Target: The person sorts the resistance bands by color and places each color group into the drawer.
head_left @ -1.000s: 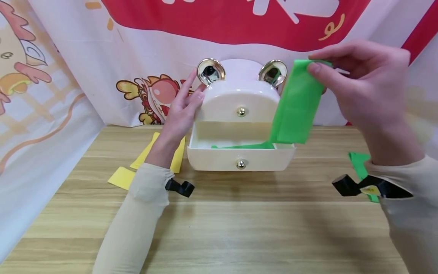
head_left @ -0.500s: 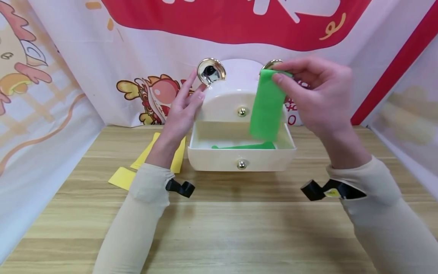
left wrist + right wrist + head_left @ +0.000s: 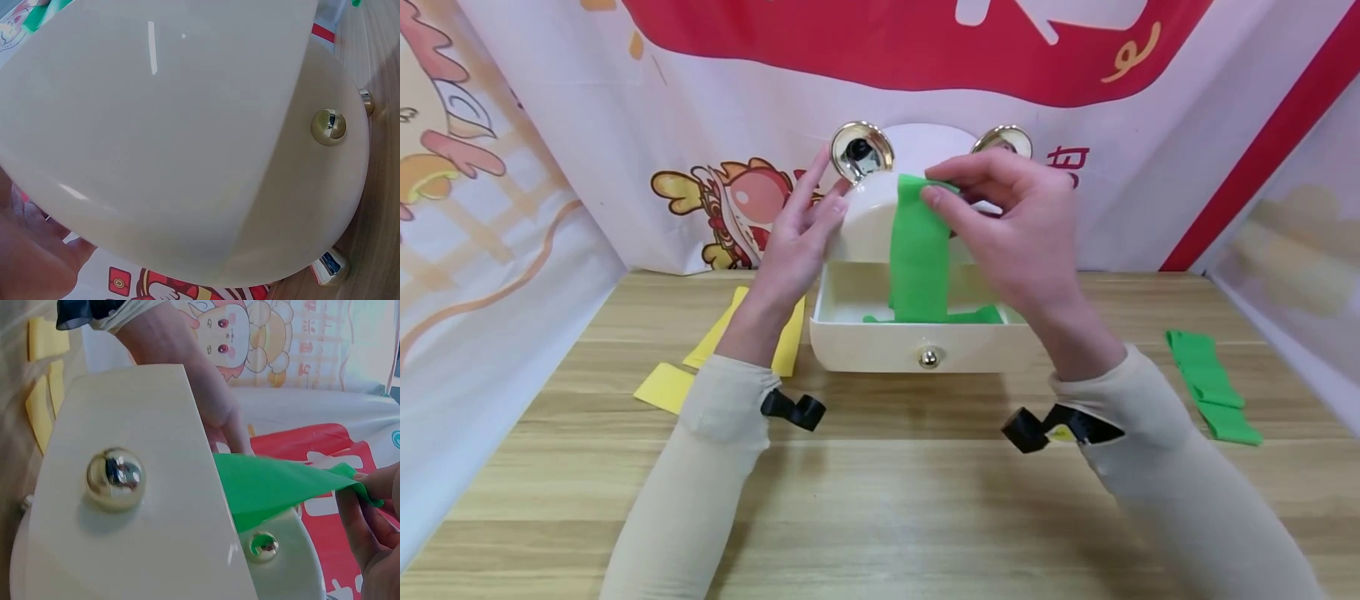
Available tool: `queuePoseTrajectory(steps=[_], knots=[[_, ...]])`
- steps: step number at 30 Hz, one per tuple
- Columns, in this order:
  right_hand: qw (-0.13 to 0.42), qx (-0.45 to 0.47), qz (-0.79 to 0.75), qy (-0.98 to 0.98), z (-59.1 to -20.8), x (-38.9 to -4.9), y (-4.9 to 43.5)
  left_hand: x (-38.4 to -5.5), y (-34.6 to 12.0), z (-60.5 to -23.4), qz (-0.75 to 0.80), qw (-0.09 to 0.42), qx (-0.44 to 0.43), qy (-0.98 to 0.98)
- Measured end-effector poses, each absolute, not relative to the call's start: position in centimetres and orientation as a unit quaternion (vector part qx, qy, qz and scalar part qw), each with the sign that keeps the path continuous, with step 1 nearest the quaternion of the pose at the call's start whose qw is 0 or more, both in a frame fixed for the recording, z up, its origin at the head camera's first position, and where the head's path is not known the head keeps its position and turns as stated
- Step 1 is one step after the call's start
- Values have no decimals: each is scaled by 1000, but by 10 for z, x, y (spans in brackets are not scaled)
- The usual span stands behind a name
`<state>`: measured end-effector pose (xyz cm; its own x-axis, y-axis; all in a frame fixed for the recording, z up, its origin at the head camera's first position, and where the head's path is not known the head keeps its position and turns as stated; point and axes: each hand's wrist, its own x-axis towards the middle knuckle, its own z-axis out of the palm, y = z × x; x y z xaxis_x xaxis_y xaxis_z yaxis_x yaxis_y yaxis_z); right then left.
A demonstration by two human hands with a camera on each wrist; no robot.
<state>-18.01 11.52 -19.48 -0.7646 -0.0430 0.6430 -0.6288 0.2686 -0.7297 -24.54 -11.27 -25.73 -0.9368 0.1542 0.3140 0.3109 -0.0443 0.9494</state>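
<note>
My right hand [image 3: 1018, 221] pinches the top end of a folded green strip [image 3: 920, 258], thin and cloth-like, between thumb and fingers. The strip hangs into the pulled-out lower drawer [image 3: 872, 348] of a white storage box [image 3: 868, 225]. Behind the drawer's front wall, more green material [image 3: 981, 316] lies inside; its full shape is hidden. My left hand [image 3: 797, 242] rests against the box's left side, below a round gold-rimmed ornament [image 3: 861, 152], with fingers fairly straight. In the left wrist view, only part of that hand [image 3: 37, 250] shows beside the white shell.
Yellow folded pieces [image 3: 666, 387] lie on the wooden table [image 3: 880, 500] near my left forearm. Another folded green strip [image 3: 1213, 387] lies at the right. A gold knob [image 3: 928, 357] sticks out from the drawer front. A printed curtain [image 3: 1135, 192] hangs close behind the box.
My right hand has carried the green strip leftward from the box's right side and down into the open drawer. The left hand stays at the box. The green strip on the right is uncovered.
</note>
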Motion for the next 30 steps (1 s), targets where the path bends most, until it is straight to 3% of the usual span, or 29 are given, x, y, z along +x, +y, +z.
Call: queuePoseTrajectory(steps=[11,16,25,30], knots=[[263,206,573,-748,-209,-182,80,-245,-113,-256,-694,59,-183,-694],[291,194,534,-770,-222,-175,69,-245,-113,-257,-698,57,-184,-690],[356,206,423,-807,-244,-164,78,-245,-114,-257,-702,56,-178,-687],[360,196,376,-831,-251,-160,93,-245,-113,-257,-703,60,-175,-687]])
